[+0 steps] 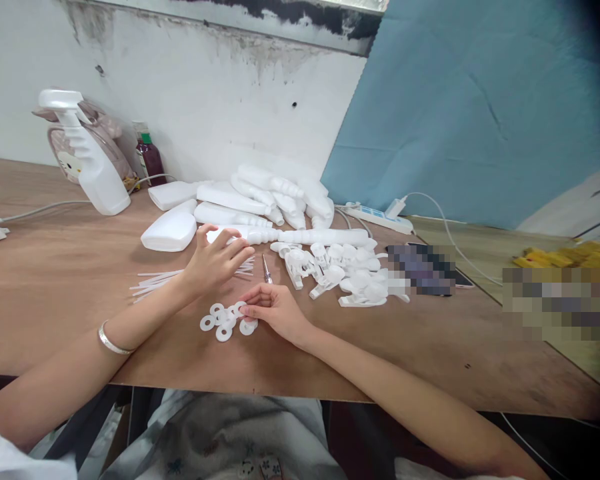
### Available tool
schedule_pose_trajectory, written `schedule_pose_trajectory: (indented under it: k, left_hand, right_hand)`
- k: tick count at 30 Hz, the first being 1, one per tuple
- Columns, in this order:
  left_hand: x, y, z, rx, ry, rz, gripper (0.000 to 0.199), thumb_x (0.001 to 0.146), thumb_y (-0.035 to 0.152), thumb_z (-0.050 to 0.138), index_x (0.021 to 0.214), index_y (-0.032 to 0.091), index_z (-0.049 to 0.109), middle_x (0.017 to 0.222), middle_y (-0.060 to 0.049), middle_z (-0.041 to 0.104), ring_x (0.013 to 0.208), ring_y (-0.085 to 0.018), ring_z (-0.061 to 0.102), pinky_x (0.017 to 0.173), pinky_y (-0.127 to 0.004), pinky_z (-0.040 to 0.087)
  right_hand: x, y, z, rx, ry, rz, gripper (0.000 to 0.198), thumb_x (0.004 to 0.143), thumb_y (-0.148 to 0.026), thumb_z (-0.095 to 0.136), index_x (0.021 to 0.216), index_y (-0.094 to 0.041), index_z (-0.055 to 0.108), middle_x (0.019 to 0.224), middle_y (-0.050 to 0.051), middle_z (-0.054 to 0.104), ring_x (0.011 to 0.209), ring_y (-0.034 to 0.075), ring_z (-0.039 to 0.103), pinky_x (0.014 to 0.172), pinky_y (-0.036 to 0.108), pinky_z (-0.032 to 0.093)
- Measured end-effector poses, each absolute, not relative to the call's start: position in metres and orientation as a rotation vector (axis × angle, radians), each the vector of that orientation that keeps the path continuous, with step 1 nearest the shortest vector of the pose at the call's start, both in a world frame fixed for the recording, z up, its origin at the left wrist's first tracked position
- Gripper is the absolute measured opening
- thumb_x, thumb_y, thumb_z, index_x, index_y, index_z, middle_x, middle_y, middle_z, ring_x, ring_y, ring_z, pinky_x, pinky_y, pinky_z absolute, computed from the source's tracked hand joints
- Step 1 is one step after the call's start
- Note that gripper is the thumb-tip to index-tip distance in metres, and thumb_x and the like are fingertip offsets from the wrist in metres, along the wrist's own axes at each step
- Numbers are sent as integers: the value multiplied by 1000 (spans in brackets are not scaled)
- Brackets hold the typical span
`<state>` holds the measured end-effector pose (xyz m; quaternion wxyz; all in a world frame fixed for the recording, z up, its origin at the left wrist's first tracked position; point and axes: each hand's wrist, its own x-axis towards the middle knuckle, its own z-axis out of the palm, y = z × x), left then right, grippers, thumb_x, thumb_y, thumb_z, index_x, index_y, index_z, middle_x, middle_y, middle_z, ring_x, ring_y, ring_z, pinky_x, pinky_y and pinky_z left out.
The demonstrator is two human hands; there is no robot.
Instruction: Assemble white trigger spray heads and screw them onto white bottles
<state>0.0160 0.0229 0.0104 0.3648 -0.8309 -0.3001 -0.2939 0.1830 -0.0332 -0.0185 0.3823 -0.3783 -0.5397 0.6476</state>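
Observation:
My right hand (pixel 280 313) pinches a flat white ring washer (pixel 239 307) between thumb and fingertips, just above a small pile of similar washers (pixel 224 331). My left hand (pixel 217 260) is raised over thin white tubes (pixel 153 287), its fingers spread and slightly bent. Behind its fingertips lies a row of white plastic bottles (pixel 233 215); whether they touch cannot be made out. A slim metal-tipped tool (pixel 267 270) lies between the hands, partly hidden by my right hand. To the right sits a heap of white spray trigger heads (pixel 357 267).
An assembled white spray bottle (pixel 103 170) stands at the back left, near a pink bag (pixel 115 137) and a dark red bottle (pixel 151 160). A power strip (pixel 377 217) with cables lies behind the trigger heads. Phones (pixel 425 270) rest at the right.

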Motion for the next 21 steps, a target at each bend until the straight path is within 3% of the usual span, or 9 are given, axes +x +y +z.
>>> schedule_pose_trajectory:
  k: [6,13,16,21]
  left_hand:
    - [16,22,11,-2198,-872,-861,13,83,16,49,93,21,53,92,-1,64,93,-21,52,84,-42,21]
    - [16,22,11,-2103,-1015,-1052,23,77,41,58,89,21,58,89,-6,60,85,-23,51,77,-38,28]
    - [17,21,14,-2248,-1083,-1093,26,79,43,54,85,18,58,78,-5,58,77,-20,51,71,-32,33]
    - [24,18,9,-2587,-1219,-1092,29,82,44,49,82,15,57,76,-3,62,72,-17,55,71,-31,33]
  right_hand:
    - [183,-35,-20,-1004,-1631,1421,23,63,-36,72,70,-16,64,64,1,62,56,11,54,53,25,45]
    - [186,-40,-16,-995,-1737,1053,17,73,-31,64,82,-19,57,80,1,59,68,12,54,64,27,46]
    - [186,-43,-14,-966,-1750,928,27,72,-27,64,93,-21,48,88,1,55,68,11,53,62,26,47]
    - [188,-43,-16,-1042,-1822,649,35,72,-29,64,98,-23,42,83,-1,51,59,11,47,57,27,45]
